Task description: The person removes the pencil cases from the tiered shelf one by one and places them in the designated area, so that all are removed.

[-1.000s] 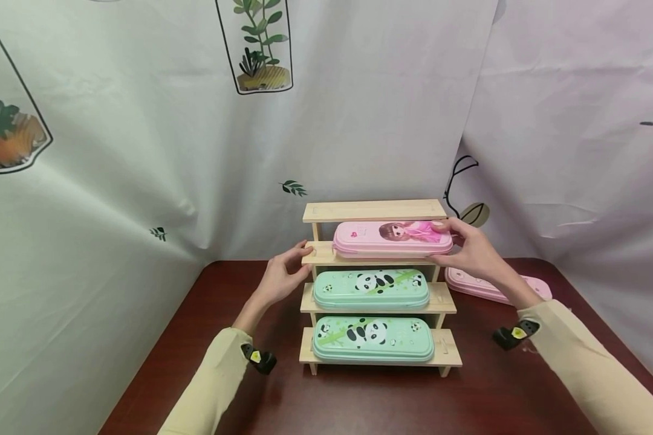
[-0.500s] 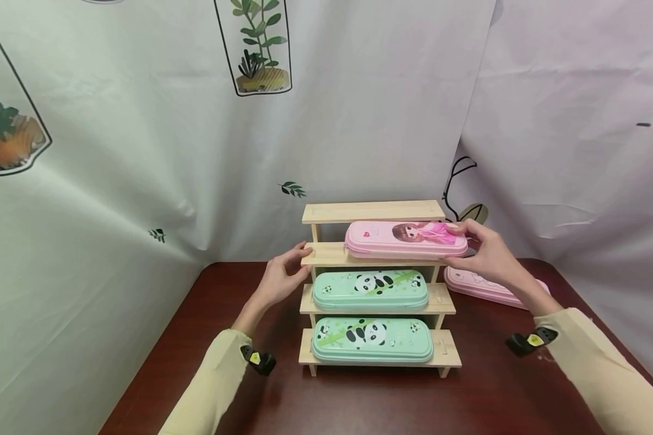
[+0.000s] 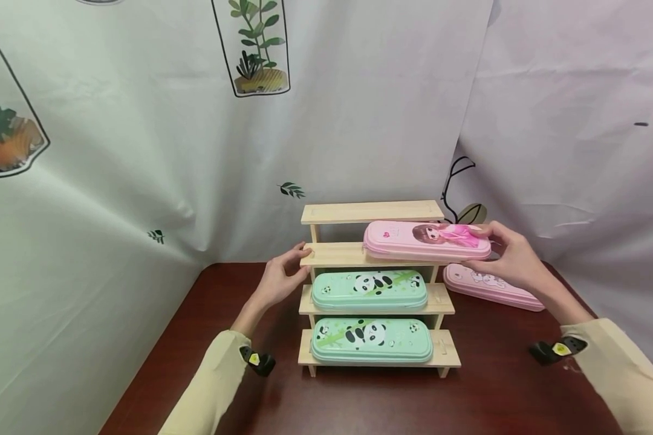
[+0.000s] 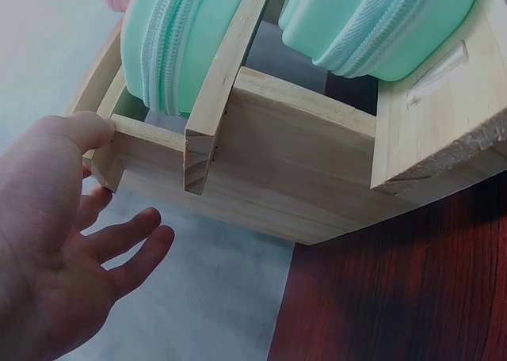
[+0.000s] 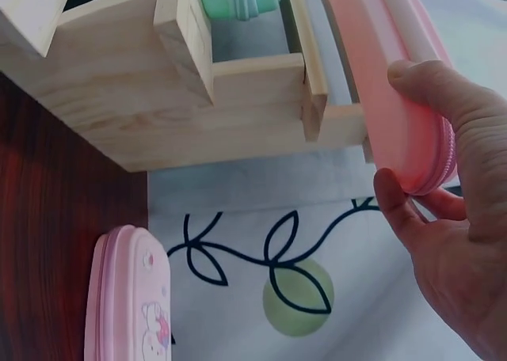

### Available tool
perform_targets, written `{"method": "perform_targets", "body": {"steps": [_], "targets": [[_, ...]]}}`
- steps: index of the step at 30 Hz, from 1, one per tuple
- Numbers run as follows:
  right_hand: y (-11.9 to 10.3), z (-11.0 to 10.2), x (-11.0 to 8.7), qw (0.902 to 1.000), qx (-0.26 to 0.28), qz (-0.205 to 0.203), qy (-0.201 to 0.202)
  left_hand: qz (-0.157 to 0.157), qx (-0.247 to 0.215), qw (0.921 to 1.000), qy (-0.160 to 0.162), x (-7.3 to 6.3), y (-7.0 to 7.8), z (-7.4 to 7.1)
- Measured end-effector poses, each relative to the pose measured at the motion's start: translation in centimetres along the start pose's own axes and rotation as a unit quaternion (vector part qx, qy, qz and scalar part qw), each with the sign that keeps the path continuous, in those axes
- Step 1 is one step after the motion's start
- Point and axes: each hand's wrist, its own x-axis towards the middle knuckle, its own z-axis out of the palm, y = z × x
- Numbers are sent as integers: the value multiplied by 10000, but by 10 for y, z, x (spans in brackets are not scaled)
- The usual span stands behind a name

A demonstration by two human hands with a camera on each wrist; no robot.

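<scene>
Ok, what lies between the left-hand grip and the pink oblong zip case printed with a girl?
In the head view, just bare pale wooden shelf between the left-hand grip and the pink case.

Your head view is softly lit and fairly sharp. Beyond the far edge of the desk, the cloth backdrop tints greenish left, pinkish right. Shadow darkens the desk beneath the wooden rack. Your wrist views are dimmer, paling toward one upper corner each; your left hand seems slightly soft, though that's hard to judge.
</scene>
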Motion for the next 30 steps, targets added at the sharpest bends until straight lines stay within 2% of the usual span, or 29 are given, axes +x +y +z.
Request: {"method": "perform_targets", "body": {"steps": [9, 21, 30], "targets": [[4, -15, -11, 9996, 256, 49, 141, -49, 39, 10000, 14, -1, 0, 0], [14, -36, -26, 9991, 266, 19, 342, 29, 25, 10000, 17, -1, 1, -1], [16, -49, -39, 9967, 283, 320, 693, 42, 4, 10000, -1, -1, 3, -1]]}}
